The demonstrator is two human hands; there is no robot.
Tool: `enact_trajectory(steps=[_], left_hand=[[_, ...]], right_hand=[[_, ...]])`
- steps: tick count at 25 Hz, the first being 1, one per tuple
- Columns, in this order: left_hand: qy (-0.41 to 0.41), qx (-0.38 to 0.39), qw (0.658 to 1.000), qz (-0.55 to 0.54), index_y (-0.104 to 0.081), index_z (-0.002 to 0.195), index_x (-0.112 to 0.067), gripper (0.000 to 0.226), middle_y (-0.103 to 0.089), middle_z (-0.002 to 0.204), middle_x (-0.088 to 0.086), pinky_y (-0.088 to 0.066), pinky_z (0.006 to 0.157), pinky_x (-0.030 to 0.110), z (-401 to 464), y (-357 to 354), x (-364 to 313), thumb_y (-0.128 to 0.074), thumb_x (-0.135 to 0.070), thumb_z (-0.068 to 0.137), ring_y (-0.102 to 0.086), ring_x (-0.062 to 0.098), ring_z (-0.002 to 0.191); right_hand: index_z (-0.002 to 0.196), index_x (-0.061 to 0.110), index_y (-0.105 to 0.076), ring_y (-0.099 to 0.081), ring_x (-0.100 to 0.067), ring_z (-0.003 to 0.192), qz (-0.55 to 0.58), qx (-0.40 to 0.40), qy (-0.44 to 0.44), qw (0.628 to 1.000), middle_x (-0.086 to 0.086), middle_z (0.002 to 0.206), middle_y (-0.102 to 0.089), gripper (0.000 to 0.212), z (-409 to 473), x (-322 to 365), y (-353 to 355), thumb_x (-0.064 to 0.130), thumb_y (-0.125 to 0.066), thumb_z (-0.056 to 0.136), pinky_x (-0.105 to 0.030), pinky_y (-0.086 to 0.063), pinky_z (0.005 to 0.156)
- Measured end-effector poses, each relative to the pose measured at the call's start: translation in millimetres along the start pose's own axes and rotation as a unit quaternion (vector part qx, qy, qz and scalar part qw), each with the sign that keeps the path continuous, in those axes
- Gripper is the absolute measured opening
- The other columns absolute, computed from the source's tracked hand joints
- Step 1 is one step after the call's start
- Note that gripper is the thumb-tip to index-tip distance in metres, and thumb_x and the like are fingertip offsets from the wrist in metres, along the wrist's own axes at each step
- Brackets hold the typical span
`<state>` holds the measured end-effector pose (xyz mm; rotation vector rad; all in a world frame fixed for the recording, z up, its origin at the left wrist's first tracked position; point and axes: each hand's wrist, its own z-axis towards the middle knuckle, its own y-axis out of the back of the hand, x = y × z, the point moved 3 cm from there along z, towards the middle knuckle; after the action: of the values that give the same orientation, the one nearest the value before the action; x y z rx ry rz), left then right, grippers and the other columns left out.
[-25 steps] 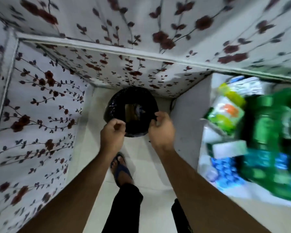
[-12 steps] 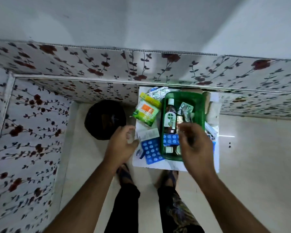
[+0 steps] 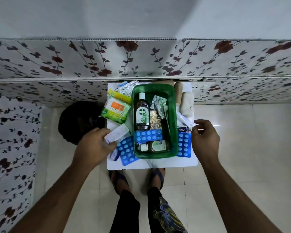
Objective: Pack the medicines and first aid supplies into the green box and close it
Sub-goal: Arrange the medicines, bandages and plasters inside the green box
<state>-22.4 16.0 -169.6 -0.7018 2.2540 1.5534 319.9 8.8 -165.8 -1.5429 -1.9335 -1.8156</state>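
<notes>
Our left fingers [image 3: 107,137] now curl around a small white carton [image 3: 115,135] near the worktop's left edge, pinching its printed cardboard end, while our right fingers [image 3: 198,126] hang loosely spread and hold nothing above the right edge, just beside a plaster box [image 3: 183,129]. A second ago both hands were over the black bin [image 3: 77,121] on the floor to the left, and half a second ago they were only swinging in over the supplies; that detour seems finished and we judge packing has resumed, with the carton the next item in. The green box [image 3: 172,105] sits open in the middle of the white worktop [image 3: 151,163], a glossy, translucent plastic tub with rounded corners and no lid in view. Inside lie a brown antiseptic bottle [image 3: 142,113] on its side, crinkled foil strips [image 3: 159,102], a blue blister sheet [image 3: 148,135] with raised round tablets, and a smaller bottle [image 3: 154,146] at the near end. Still outside are two more blue blister sheets, one at the near left [image 3: 127,153] and one at the near right [image 3: 185,145], a soft green pack of cotton buds [image 3: 116,110] and a flat yellow box [image 3: 119,96] toward the far left corner, crumpled silvery strips [image 3: 127,88] at the far edge, and rolled bandages [image 3: 183,100], cloth-textured and cylindrical, along the right. Much remains loose, so closing looks some way off.
</notes>
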Motion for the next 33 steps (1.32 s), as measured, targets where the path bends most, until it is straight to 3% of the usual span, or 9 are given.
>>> enact_trajectory(steps=[5, 10, 14, 17, 19, 22, 24, 28, 33], left_hand=[[0.04, -0.041, 0.996, -0.073, -0.066, 0.083, -0.025, 0.02, -0.069, 0.077, -0.013, -0.052, 0.06, 0.028, -22, 33, -18, -0.081, -0.02, 0.07, -0.064, 0.005, 0.07], [0.003, -0.089, 0.986, -0.139, -0.066, 0.092, -0.02, 0.024, -0.066, 0.083, -0.017, -0.046, 0.06, 0.007, -12, 33, -45, -0.081, -0.018, 0.074, -0.062, -0.005, 0.076], [0.005, -0.103, 0.977, -0.187, -0.065, 0.091, -0.021, 0.022, -0.068, 0.083, -0.015, -0.047, 0.058, 0.008, -6, 32, -72, -0.081, -0.021, 0.075, -0.062, -0.004, 0.07], [0.039, -0.112, 0.973, -0.2, -0.067, 0.089, -0.019, 0.021, -0.069, 0.077, -0.015, -0.048, 0.055, 0.008, -2, 30, -93, -0.081, -0.027, 0.074, -0.064, -0.005, 0.062], [0.061, -0.1, 0.977, -0.179, -0.065, 0.083, -0.018, 0.021, -0.066, 0.07, -0.017, -0.044, 0.05, 0.006, 7, 21, -116, -0.08, -0.03, 0.076, -0.063, -0.01, 0.057], [0.073, -0.034, 0.99, -0.112, -0.06, 0.085, -0.014, 0.028, -0.071, 0.083, -0.003, -0.049, 0.049, 0.026, 36, -10, -150, -0.074, -0.038, 0.078, -0.067, 0.01, 0.067], [0.082, -0.009, 0.994, -0.069, -0.061, 0.086, -0.012, 0.033, -0.073, 0.09, 0.003, -0.045, 0.048, 0.027, 58, -33, -159, -0.071, -0.042, 0.079, -0.066, 0.021, 0.072], [0.109, -0.023, 0.99, -0.081, -0.063, 0.091, -0.012, 0.048, -0.072, 0.088, 0.005, -0.055, 0.058, 0.033, 78, -65, -167, -0.067, -0.057, 0.076, -0.069, 0.026, 0.076], [0.047, 0.007, 0.993, -0.111, -0.066, 0.117, -0.017, 0.033, -0.075, 0.109, 0.002, -0.059, 0.081, 0.034, 78, -73, -174, -0.068, -0.025, 0.085, -0.071, 0.021, 0.093]], right_hand=[[0.116, 0.017, -0.059, -0.063, -0.028, 0.099, -0.105, 0.047, 0.006, 0.993, -0.007, 0.117, -0.062, 0.03, 29, -6, -12, 0.028, -0.065, 0.088, -0.031, -0.043, 0.074], [0.111, 0.025, -0.064, -0.063, -0.025, 0.1, -0.176, 0.072, 0.025, 0.981, 0.0, 0.11, -0.066, 0.028, 41, -6, -24, 0.034, -0.067, 0.084, -0.035, -0.05, 0.076], [0.111, 0.024, -0.072, -0.064, -0.03, 0.09, -0.254, 0.041, 0.121, 0.959, -0.004, 0.099, -0.069, 0.026, 39, -4, -23, 0.029, -0.063, 0.087, -0.036, -0.051, 0.069], [0.096, 0.017, -0.076, -0.062, -0.032, 0.072, -0.297, 0.007, 0.189, 0.936, -0.007, 0.08, -0.068, 0.019, 35, -5, -23, 0.026, -0.062, 0.086, -0.034, -0.049, 0.059], [0.089, 0.015, -0.075, -0.062, -0.031, 0.066, -0.292, -0.005, 0.185, 0.938, -0.005, 0.077, -0.067, 0.017, 31, -5, -19, 0.026, -0.061, 0.087, -0.032, -0.046, 0.055], [0.088, 0.018, -0.073, -0.063, -0.031, 0.066, -0.243, -0.014, 0.154, 0.958, -0.002, 0.082, -0.068, 0.015, 21, -2, -8, 0.025, -0.061, 0.089, -0.029, -0.043, 0.055], [0.088, 0.021, -0.072, -0.063, -0.029, 0.069, -0.206, -0.018, 0.126, 0.97, 0.001, 0.085, -0.068, 0.012, 14, 2, -1, 0.026, -0.062, 0.089, -0.029, -0.044, 0.056], [0.084, 0.021, -0.072, -0.061, -0.021, 0.07, -0.142, -0.036, 0.1, 0.984, 0.004, 0.082, -0.069, 0.008, 12, 4, 9, 0.024, -0.064, 0.088, -0.027, -0.039, 0.058], [0.087, 0.02, -0.073, -0.066, -0.017, 0.073, -0.087, -0.029, 0.077, 0.993, 0.005, 0.084, -0.072, 0.01, 16, 9, 9, 0.025, -0.064, 0.087, -0.03, -0.049, 0.065]])
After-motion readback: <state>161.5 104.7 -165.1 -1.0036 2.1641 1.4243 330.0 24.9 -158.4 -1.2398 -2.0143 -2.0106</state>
